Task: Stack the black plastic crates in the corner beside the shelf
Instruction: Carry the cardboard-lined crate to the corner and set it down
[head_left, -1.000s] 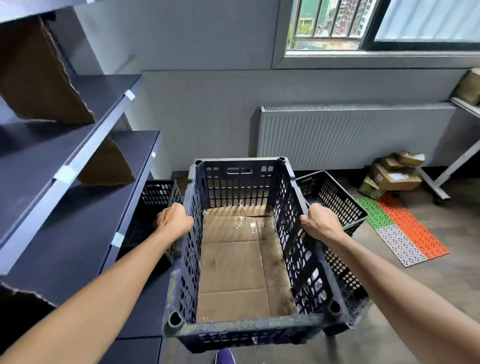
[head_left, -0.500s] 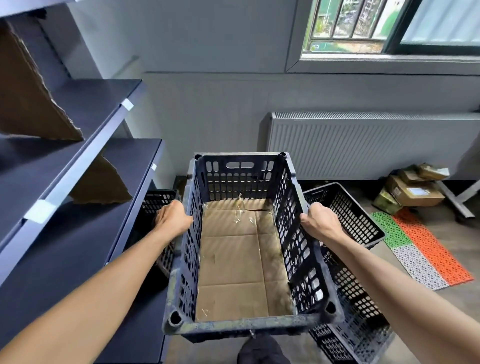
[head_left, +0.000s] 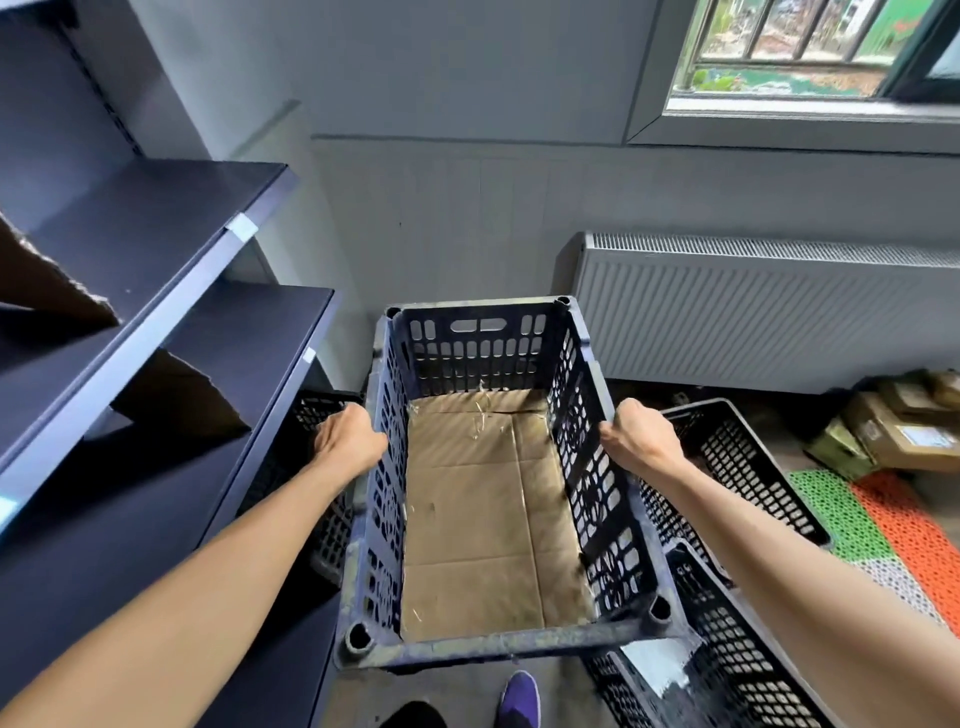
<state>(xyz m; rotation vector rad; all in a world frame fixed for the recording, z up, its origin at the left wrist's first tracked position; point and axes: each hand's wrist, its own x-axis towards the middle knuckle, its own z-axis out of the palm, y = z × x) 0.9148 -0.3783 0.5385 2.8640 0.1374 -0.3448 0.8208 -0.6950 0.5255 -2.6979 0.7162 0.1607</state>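
Nearest the viewer, a purple shoe (head_left: 519, 696) is showing on the floor below the near rim of the carried crate (head_left: 498, 649). The crate is hanging in the air, lined with flattened cardboard (head_left: 483, 519). The left hand (head_left: 349, 440) is closing over the left long rim; the right hand (head_left: 638, 439) is closing over the right long rim. The fingers of both are curling out of sight over the outer walls.

At near right, two empty black crates (head_left: 737, 457) are lying on the floor, partly under the carried one. At left, another black crate (head_left: 317, 415) is sitting beside the dark shelf unit (head_left: 171, 291), toward the corner. Farther off, a white radiator (head_left: 753, 312) is running along the wall.

Risk, as judged: the left knuckles are passing close to the shelf edge and could be struck. If the corner posts are not lining up with the crate below, the load could seat crooked and tip.
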